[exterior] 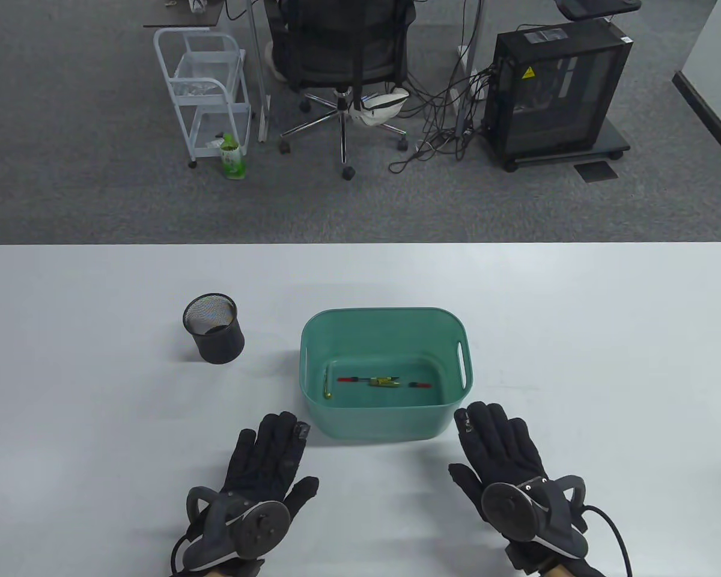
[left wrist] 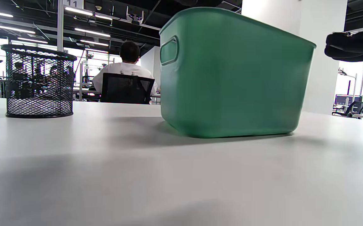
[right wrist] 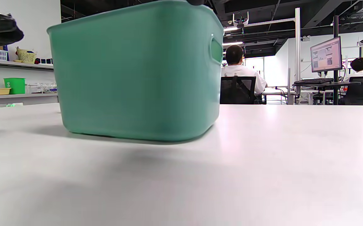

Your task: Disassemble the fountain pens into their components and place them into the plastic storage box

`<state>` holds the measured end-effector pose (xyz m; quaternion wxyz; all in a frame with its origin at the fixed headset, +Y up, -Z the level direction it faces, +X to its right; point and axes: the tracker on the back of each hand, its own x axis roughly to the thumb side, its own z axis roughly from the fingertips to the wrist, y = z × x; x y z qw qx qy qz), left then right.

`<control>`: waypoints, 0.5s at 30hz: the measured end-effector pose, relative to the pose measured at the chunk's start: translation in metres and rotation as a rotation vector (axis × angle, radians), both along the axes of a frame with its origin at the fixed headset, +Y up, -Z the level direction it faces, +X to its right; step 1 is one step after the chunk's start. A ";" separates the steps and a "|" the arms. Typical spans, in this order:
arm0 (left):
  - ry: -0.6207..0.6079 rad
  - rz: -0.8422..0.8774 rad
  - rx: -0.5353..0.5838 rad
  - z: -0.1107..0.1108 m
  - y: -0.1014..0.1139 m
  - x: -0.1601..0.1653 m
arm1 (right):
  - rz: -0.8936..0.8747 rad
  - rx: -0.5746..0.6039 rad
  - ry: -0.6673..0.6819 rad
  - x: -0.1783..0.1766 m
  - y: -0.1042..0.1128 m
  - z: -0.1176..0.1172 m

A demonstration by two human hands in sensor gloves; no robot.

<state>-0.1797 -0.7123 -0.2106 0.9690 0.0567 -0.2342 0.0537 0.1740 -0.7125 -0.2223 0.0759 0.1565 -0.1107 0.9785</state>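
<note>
Pen parts (exterior: 377, 381) are lying on the floor of the green box (exterior: 384, 421), mid-table toward the near edge. Left hand (exterior: 263, 457) and right hand (exterior: 500, 448) rest flat beside its near corners, fingers straight, holding nothing. Mesh cup (exterior: 213, 327) looks empty-ish, so the risk is calling it finished with a pen left inside.
</note>
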 end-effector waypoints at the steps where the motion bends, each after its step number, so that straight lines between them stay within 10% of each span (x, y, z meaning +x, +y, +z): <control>1: 0.000 0.000 -0.002 0.000 0.000 0.000 | 0.000 0.005 -0.003 0.000 -0.002 0.001; 15: -0.009 -0.018 -0.022 -0.002 -0.002 0.002 | -0.013 -0.004 0.011 0.000 -0.012 0.003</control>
